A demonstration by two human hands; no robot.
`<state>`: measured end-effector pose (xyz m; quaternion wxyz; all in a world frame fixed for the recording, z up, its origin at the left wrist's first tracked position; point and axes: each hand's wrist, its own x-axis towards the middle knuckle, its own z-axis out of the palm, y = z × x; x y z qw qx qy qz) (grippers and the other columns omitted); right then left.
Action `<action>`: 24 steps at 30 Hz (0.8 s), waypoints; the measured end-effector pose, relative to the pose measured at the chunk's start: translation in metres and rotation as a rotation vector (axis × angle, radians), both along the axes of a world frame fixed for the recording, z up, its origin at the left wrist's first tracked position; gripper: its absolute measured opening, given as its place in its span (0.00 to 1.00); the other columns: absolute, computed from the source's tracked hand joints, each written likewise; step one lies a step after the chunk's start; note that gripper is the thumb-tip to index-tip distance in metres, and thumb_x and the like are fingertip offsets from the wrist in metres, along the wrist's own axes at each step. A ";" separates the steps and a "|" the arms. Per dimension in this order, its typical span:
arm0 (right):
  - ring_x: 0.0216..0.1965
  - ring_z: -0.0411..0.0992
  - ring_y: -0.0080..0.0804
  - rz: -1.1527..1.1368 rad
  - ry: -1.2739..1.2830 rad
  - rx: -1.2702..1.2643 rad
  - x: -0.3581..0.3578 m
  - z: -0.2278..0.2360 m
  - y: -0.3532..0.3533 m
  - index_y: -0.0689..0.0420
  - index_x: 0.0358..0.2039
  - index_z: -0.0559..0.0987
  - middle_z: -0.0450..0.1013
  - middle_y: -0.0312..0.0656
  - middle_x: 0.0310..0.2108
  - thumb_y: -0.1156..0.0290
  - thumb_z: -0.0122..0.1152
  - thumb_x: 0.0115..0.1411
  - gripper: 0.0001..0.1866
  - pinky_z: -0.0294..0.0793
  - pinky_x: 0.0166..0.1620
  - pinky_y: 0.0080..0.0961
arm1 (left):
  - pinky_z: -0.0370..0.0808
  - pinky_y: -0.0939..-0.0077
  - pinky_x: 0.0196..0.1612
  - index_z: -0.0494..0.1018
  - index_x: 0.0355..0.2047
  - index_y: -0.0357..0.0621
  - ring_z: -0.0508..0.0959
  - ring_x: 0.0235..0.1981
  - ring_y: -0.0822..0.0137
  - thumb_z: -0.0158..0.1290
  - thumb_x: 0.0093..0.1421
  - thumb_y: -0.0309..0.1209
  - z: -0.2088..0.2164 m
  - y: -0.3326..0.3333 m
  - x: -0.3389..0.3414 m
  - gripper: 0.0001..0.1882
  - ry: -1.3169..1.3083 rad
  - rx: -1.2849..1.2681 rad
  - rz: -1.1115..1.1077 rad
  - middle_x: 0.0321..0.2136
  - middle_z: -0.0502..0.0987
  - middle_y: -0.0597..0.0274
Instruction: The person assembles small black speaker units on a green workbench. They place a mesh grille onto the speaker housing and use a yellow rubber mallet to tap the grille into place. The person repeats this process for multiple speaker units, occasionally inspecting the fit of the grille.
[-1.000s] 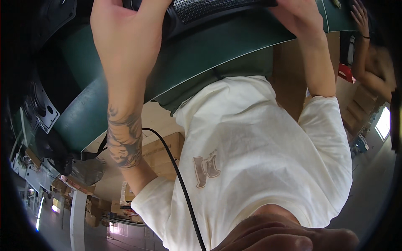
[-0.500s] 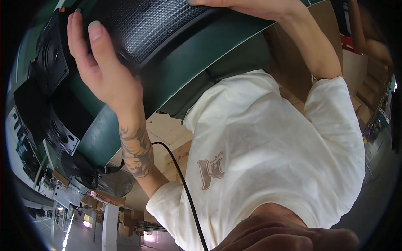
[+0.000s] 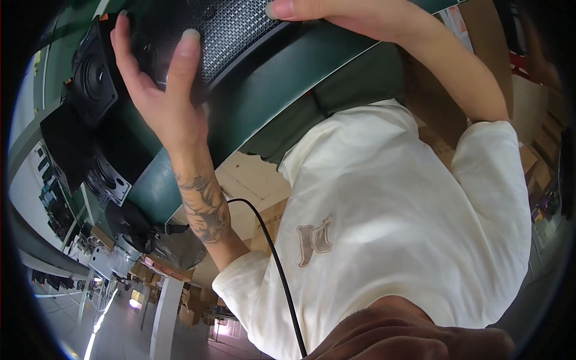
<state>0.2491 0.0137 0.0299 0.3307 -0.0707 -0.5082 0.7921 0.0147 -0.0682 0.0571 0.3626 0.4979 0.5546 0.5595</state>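
Observation:
A long black speaker with a silver-grey mesh grille point(image 3: 240, 33) lies on the green tabletop at the upper edge of the view. My left hand point(image 3: 162, 90) holds the speaker's left end. Its thumb lies at the grille's end and its fingers reach along the outer side. At the right, my right hand point(image 3: 348, 15) grips the near edge with the thumb on the grille border. The rest of its fingers are out of view. Left of my left hand stands a black speaker box with a round cone point(image 3: 93, 78).
Another black speaker box point(image 3: 111, 180) sits at the table's left end, beside a black bag-like bundle point(image 3: 129, 225). A black cable point(image 3: 279, 264) hangs in front of my shirt. Cardboard point(image 3: 480, 36) stands on the right, below the green tabletop's edge point(image 3: 282, 102).
My left thumb has moved right, farther from the fingers, onto the grille's end. More of my right thumb shows. The whole view has shifted slightly.

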 end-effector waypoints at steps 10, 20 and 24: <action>0.79 0.42 0.42 -0.352 -0.260 0.796 -0.004 0.013 -0.006 0.57 0.76 0.53 0.41 0.48 0.79 0.79 0.64 0.61 0.46 0.46 0.76 0.36 | 0.60 0.64 0.70 0.43 0.76 0.41 0.60 0.71 0.56 0.66 0.60 0.28 0.007 0.002 -0.010 0.53 -0.097 0.135 0.116 0.76 0.46 0.49; 0.77 0.44 0.40 -0.358 -0.024 0.197 -0.019 0.002 -0.011 0.61 0.77 0.42 0.43 0.51 0.77 0.79 0.60 0.67 0.47 0.42 0.76 0.36 | 0.48 0.53 0.75 0.45 0.75 0.43 0.42 0.77 0.46 0.80 0.42 0.41 -0.021 0.003 -0.030 0.68 0.781 0.496 0.076 0.76 0.39 0.43; 0.70 0.56 0.34 -0.420 0.044 -0.033 -0.047 0.013 -0.004 0.66 0.75 0.49 0.56 0.48 0.70 0.74 0.60 0.70 0.40 0.54 0.70 0.29 | 0.45 0.54 0.75 0.40 0.76 0.43 0.38 0.78 0.48 0.80 0.43 0.42 -0.023 0.004 -0.028 0.71 0.700 0.442 0.035 0.77 0.32 0.44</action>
